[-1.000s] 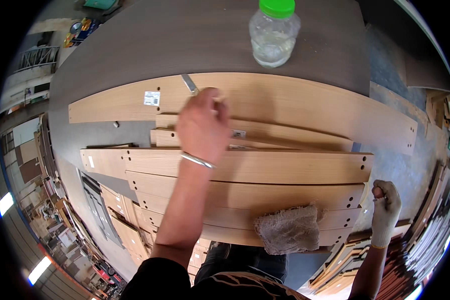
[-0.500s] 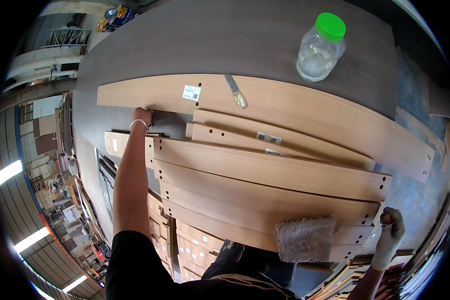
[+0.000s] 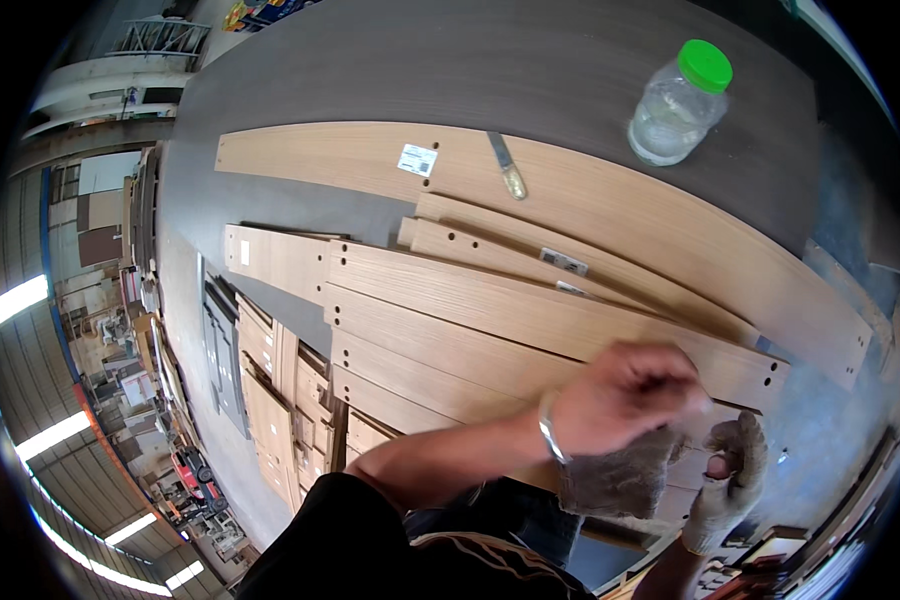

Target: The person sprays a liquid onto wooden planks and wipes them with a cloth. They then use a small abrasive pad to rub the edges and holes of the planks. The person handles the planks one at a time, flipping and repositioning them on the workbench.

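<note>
My left hand point(image 3: 625, 400), bare with a bracelet at the wrist, is over the right part of the pale wood boards point(image 3: 440, 330). Its fingers are curled but smeared by motion, so their grip is unclear. Close beside it on the right, my right hand point(image 3: 735, 485) wears a pale work glove with dark fingers and a bare thumb tip showing. Those fingers are curled in toward the thumb; what they hold, if anything, is hidden. A grey fluffy cloth point(image 3: 610, 482) lies on the nearest boards, partly covered by my left hand.
One long curved board point(image 3: 330, 155) lies across the dark tabletop point(image 3: 450, 70). On it rests a putty knife point(image 3: 506, 165). Two narrower boards point(image 3: 570, 262) overlap in the middle. A clear jar with a green lid point(image 3: 678, 105) stands at the far right. Stacked panels point(image 3: 270, 400) are at lower left.
My left hand has left the gap near the long board's left end and swung right and nearer, beside my right hand. The gloved hand has moved slightly left and down. The view has shifted.
</note>
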`<state>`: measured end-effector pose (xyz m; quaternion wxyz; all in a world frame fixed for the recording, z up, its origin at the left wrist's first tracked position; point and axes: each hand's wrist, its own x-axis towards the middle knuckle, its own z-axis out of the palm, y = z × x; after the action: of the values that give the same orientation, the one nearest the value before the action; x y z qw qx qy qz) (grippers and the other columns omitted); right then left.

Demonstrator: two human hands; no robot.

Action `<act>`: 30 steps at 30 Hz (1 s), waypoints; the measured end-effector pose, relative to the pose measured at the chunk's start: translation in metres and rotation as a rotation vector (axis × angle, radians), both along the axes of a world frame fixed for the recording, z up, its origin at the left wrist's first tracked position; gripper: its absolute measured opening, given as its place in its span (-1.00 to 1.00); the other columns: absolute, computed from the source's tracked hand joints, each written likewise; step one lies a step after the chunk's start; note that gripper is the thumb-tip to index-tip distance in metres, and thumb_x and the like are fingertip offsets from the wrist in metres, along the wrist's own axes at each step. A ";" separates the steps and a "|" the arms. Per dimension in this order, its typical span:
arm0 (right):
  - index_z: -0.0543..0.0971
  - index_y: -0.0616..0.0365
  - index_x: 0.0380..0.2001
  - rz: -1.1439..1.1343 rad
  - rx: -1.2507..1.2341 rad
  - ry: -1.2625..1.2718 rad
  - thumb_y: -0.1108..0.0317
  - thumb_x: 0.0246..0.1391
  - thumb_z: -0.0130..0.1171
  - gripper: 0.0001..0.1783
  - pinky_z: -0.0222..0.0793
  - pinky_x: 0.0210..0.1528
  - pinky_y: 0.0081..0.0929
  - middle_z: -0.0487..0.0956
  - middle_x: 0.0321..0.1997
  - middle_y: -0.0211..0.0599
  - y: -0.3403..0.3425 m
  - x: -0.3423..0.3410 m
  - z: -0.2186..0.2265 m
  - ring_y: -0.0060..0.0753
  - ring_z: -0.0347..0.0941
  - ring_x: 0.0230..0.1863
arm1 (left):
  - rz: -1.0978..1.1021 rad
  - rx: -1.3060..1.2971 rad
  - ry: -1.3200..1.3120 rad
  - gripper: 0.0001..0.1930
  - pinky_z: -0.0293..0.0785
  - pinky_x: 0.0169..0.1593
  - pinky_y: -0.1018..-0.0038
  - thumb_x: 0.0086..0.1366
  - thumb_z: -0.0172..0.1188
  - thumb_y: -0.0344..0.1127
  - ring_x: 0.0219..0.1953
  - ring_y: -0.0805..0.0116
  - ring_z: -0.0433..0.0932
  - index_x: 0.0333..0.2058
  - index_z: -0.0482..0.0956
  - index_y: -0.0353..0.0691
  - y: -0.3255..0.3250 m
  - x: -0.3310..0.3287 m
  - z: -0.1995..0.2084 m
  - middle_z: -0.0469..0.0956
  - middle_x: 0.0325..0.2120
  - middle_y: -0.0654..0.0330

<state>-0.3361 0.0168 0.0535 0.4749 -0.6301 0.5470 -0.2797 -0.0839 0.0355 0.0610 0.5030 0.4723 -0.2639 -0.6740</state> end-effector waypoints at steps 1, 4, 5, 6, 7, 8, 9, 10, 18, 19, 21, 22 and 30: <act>0.57 0.27 0.17 -0.056 -0.025 -0.070 0.04 0.20 0.34 -0.38 0.24 -0.30 -0.56 0.63 -0.20 -0.33 0.002 0.008 0.004 -0.62 0.35 -0.37 | -0.013 0.048 0.062 -0.88 0.59 -0.19 0.58 0.42 0.26 -0.42 -0.30 0.49 0.67 -0.15 0.63 -0.34 -0.002 -0.028 -0.003 0.69 -0.33 0.20; 0.61 0.29 0.05 -0.197 -0.074 0.078 0.16 0.13 0.43 -0.48 0.31 -0.26 -0.57 0.63 -0.16 -0.29 0.006 0.000 0.008 -0.58 0.39 -0.32 | -0.039 0.191 0.269 -0.85 0.62 -0.14 0.55 0.46 0.20 -0.43 -0.24 0.44 0.71 -0.13 0.61 -0.42 -0.014 -0.079 -0.001 0.71 -0.32 0.13; 0.63 0.28 0.00 -0.205 -0.059 0.030 0.23 0.09 0.47 -0.52 0.34 -0.24 -0.55 0.62 -0.15 -0.30 0.008 0.001 0.003 -0.57 0.41 -0.30 | -0.046 0.256 0.328 -0.84 0.63 -0.12 0.55 0.47 0.18 -0.44 -0.21 0.42 0.72 -0.12 0.61 -0.44 -0.013 -0.085 0.001 0.72 -0.31 0.10; 0.64 0.28 -0.04 -0.208 -0.046 -0.025 0.30 0.05 0.50 -0.56 0.37 -0.23 -0.54 0.62 -0.15 -0.30 0.007 0.000 0.000 -0.55 0.43 -0.28 | -0.055 0.195 0.254 -0.81 0.64 -0.08 0.53 0.49 0.13 -0.45 -0.18 0.39 0.73 -0.11 0.59 -0.51 -0.008 -0.091 -0.006 0.72 -0.28 0.04; 0.64 0.27 -0.06 -0.226 0.026 -0.075 0.34 0.03 0.51 -0.58 0.38 -0.22 -0.51 0.62 -0.17 -0.29 0.006 -0.001 0.003 -0.51 0.46 -0.27 | -0.043 0.217 0.232 -0.81 0.64 -0.09 0.54 0.49 0.12 -0.47 -0.19 0.40 0.73 -0.09 0.59 -0.53 -0.007 -0.097 -0.008 0.73 -0.31 0.07; 0.65 0.26 -0.08 -0.242 0.096 -0.138 0.38 0.01 0.52 -0.59 0.40 -0.21 -0.48 0.61 -0.19 -0.28 0.004 -0.004 0.005 -0.48 0.48 -0.26 | -0.115 0.253 0.125 -0.80 0.63 -0.09 0.54 0.49 0.15 -0.44 -0.20 0.43 0.72 -0.12 0.62 -0.52 -0.012 -0.099 -0.005 0.74 -0.34 0.09; 0.65 0.26 -0.07 -0.237 0.083 -0.160 0.36 0.01 0.52 -0.59 0.41 -0.20 -0.48 0.61 -0.21 -0.27 0.004 -0.009 0.002 -0.44 0.50 -0.26 | -0.125 0.211 0.031 -0.78 0.58 -0.19 0.54 0.50 0.14 -0.38 -0.30 0.49 0.67 -0.16 0.65 -0.47 -0.014 -0.105 -0.007 0.72 -0.40 0.12; 0.65 0.25 -0.07 -0.222 0.074 -0.192 0.34 0.01 0.52 -0.58 0.42 -0.19 -0.47 0.60 -0.24 -0.25 0.005 -0.013 -0.001 -0.40 0.51 -0.26 | -0.124 0.168 -0.072 -0.75 0.53 -0.30 0.54 0.51 0.14 -0.32 -0.41 0.55 0.62 -0.19 0.67 -0.42 -0.015 -0.108 -0.007 0.70 -0.46 0.15; 0.60 0.24 -0.11 -0.506 -0.023 0.063 0.78 -0.04 0.03 -0.58 0.47 -0.05 -0.45 0.63 -0.18 -0.18 -0.024 -0.064 -0.033 -0.29 0.58 -0.18 | -0.109 -0.601 -1.365 -0.66 0.34 0.00 0.08 0.34 0.26 -0.21 -0.12 0.00 0.48 0.01 0.58 -0.24 -0.052 -0.065 -0.041 0.57 -0.10 0.04; 0.59 0.24 -0.11 -0.478 -0.028 0.146 0.79 -0.05 0.00 -0.57 0.48 -0.05 -0.44 0.63 -0.18 -0.17 -0.030 -0.067 -0.040 -0.27 0.59 -0.18 | -0.140 -0.588 -1.414 -0.62 0.35 0.00 0.08 0.35 0.25 -0.17 -0.11 0.00 0.49 0.04 0.55 -0.25 -0.054 -0.058 -0.051 0.57 -0.10 0.04; 0.60 0.24 -0.12 -0.391 -0.055 0.271 0.78 -0.07 0.01 -0.57 0.49 -0.05 -0.34 0.64 -0.19 -0.08 -0.040 -0.067 -0.045 -0.13 0.61 -0.18 | -0.206 -0.559 -1.502 -0.55 0.36 -0.01 0.09 0.34 0.24 -0.11 -0.09 -0.01 0.49 0.09 0.49 -0.26 -0.051 -0.059 -0.066 0.57 -0.12 0.04; 0.60 0.23 -0.13 -0.354 -0.107 0.276 0.77 -0.08 0.02 -0.58 0.49 -0.04 -0.31 0.64 -0.20 -0.08 -0.042 -0.065 -0.048 -0.09 0.60 -0.17 | -0.243 -0.545 -1.540 -0.52 0.36 -0.01 0.09 0.34 0.25 -0.09 -0.09 -0.01 0.49 0.10 0.47 -0.26 -0.049 -0.061 -0.070 0.57 -0.13 0.04; 0.62 0.12 -0.18 -0.218 -0.311 0.412 0.71 -0.11 0.15 -0.61 0.46 -0.05 -0.17 0.65 -0.25 -0.18 -0.050 -0.058 -0.051 0.03 0.56 -0.19 | -0.304 -0.504 -1.578 -0.49 0.37 -0.06 0.07 0.36 0.22 -0.02 -0.12 -0.07 0.51 0.10 0.45 -0.30 -0.050 -0.064 -0.073 0.58 -0.13 -0.03</act>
<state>-0.3945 -0.0332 0.0021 0.2181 -0.6765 0.6471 -0.2757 -0.1484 -0.0146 -0.0120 0.1652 0.6375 -0.7416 -0.1277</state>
